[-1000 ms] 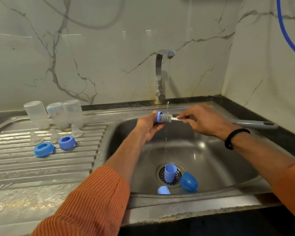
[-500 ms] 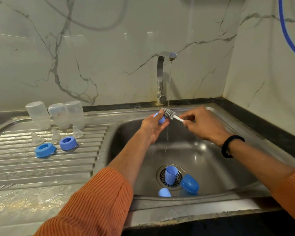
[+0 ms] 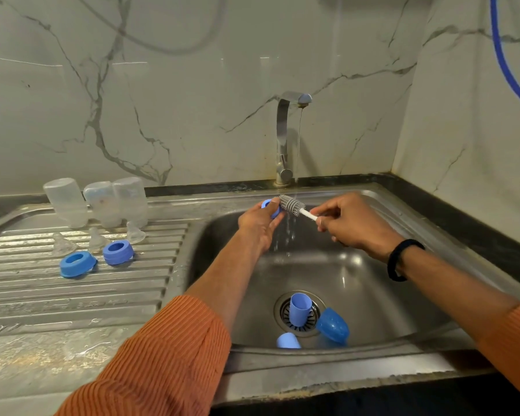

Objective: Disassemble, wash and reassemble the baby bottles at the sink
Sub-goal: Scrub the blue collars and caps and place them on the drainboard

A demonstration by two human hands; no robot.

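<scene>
Under the tap (image 3: 291, 121), the left hand (image 3: 260, 225) grips a blue bottle ring (image 3: 269, 205) while right-hand (image 3: 351, 225) fingers (image 3: 323, 212) pinch a small brush (image 3: 291, 205), catching the rinse water.

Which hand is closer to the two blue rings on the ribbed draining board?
Left. The left hand is over the sink's left edge, nearer the blue rings. The right hand is farther right, holding the brush.
</scene>
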